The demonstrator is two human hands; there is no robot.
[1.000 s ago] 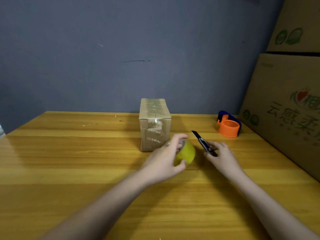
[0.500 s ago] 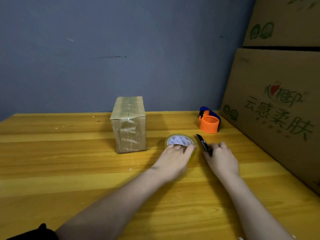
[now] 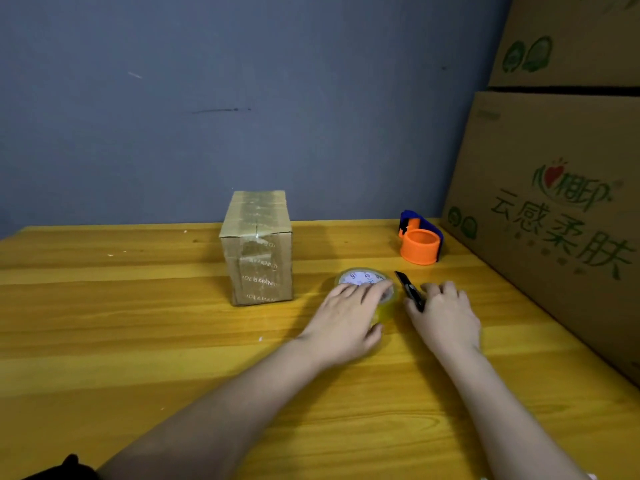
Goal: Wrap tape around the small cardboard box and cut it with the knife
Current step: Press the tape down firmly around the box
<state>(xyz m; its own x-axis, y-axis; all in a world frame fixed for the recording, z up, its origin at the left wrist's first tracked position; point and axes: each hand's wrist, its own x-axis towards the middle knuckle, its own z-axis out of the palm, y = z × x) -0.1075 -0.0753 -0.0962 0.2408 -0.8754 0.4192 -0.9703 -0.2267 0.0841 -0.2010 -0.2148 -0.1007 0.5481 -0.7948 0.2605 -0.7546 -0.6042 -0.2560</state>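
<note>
A small cardboard box (image 3: 258, 249) stands upright on the wooden table (image 3: 138, 323), with clear tape over its top and front. To its right a roll of clear yellowish tape (image 3: 363, 278) lies flat on the table. My left hand (image 3: 346, 317) rests on top of the roll, fingers spread over it. Just right of the roll my right hand (image 3: 446, 313) lies low on the table, curled around the handle of a black utility knife (image 3: 408, 287) whose blade end points away from me.
An orange and blue tape dispenser (image 3: 420, 242) sits at the back right of the table. Large printed cardboard cartons (image 3: 554, 202) are stacked along the right edge. A blue-grey wall (image 3: 242, 98) stands behind the table.
The tape roll went from tilted in my left hand to lying flat on the table under it. My right hand lowered the knife toward the tabletop. The view shifted right.
</note>
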